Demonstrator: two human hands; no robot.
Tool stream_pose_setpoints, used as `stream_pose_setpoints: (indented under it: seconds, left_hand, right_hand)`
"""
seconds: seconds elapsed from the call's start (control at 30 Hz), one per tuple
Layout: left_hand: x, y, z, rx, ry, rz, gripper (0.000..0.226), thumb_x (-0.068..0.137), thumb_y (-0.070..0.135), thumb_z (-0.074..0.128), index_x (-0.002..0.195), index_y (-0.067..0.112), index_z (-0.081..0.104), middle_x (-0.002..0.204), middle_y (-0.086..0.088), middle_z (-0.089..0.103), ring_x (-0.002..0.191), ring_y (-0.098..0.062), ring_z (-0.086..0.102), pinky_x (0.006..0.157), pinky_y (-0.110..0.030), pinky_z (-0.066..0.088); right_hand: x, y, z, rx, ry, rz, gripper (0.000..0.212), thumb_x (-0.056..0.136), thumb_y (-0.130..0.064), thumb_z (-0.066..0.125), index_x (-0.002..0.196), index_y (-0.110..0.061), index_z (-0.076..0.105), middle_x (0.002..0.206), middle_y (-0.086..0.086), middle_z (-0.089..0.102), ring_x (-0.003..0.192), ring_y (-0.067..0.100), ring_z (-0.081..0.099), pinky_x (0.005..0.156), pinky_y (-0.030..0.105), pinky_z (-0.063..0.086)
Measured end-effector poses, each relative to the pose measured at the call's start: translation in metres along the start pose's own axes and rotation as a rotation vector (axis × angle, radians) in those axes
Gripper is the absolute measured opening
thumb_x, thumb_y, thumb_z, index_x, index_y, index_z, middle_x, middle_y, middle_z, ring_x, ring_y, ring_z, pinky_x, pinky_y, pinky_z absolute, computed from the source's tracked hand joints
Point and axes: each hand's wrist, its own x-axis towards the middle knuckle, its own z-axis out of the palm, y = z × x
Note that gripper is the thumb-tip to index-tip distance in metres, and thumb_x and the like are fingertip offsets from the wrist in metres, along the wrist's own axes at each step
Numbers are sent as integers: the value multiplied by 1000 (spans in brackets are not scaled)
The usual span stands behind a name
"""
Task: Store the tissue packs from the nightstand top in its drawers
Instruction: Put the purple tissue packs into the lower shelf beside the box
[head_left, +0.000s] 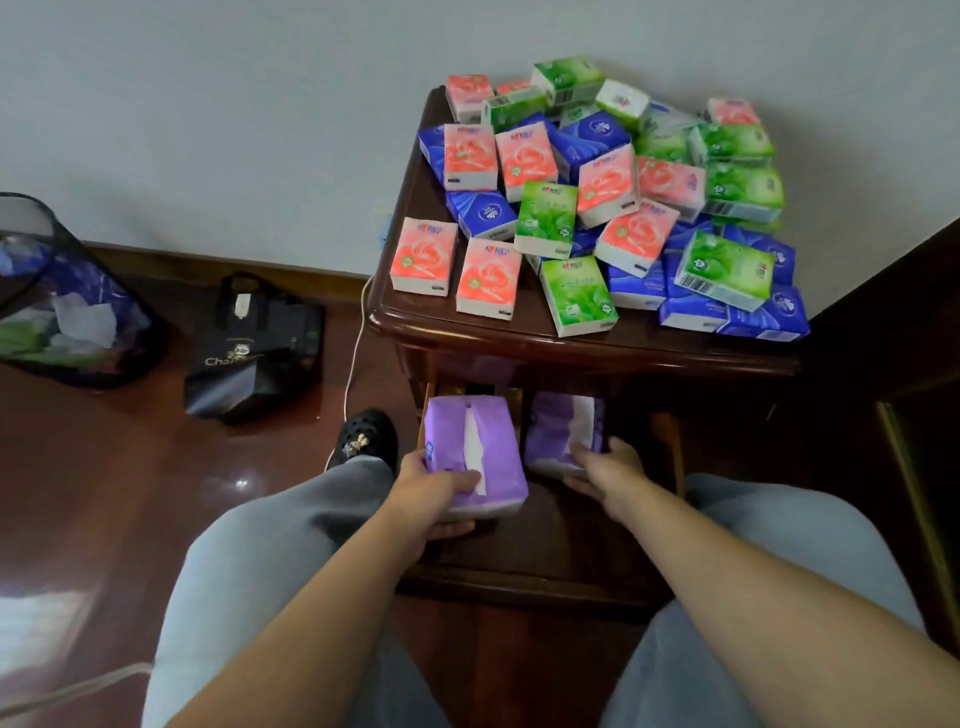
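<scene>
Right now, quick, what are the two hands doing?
Left hand: grips the nearer purple tissue pack.
Right hand: holds the second purple tissue pack, further into the drawer.

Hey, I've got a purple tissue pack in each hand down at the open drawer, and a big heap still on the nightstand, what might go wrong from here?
1. The heap of small packs is stacked loosely; the blue packs sit at the nightstand's front edge, so a bump may tip some off.
2. The left hand and right hand each grip a purple pack with loose tissue showing; it may snag or tear.
</scene>
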Motion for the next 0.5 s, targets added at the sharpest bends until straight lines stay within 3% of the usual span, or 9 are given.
stream_pose_setpoints:
  seconds: [0.1,0.23,0.33,0.43,0.5]
  left_hand:
    - [2,-2,-3,-9,8,39,66,86,12,81,132,33,38,124,0,61,100,-28,70,58,-35,61]
    - [-1,-1,-3,-26,-19,84,68,88,8,77,131,41,36,126,5,59,103,-27,69,60,-35,61]
    - [-3,-1,0,-37,-37,102,72,90,4,73,137,42,36,130,3,59,106,-28,69,64,-37,62]
    - [-6,-2,2,-48,-49,108,73,91,1,71,142,40,35,132,1,59,108,-29,68,65,-37,62]
    - [-8,-1,5,-48,-56,116,74,92,1,70,143,40,34,132,0,58,108,-29,68,65,-37,62]
  right_hand:
    - [6,0,8,-331,112,-117,43,93,-23,76,134,-17,65,124,14,71,112,36,67,95,45,58]
    - [1,0,18,-439,104,-200,35,91,-18,73,126,-17,71,120,16,73,113,37,67,95,39,54]
    - [-1,1,21,-420,38,-221,33,90,-15,75,123,-18,71,119,13,74,108,32,68,87,33,52]
    - [-6,-1,17,-289,-56,-197,41,84,-11,84,120,-21,68,116,10,75,86,16,68,65,24,51]
    - [-13,-6,13,-271,-37,-200,48,86,-16,82,130,-20,62,126,9,71,88,13,66,55,17,47]
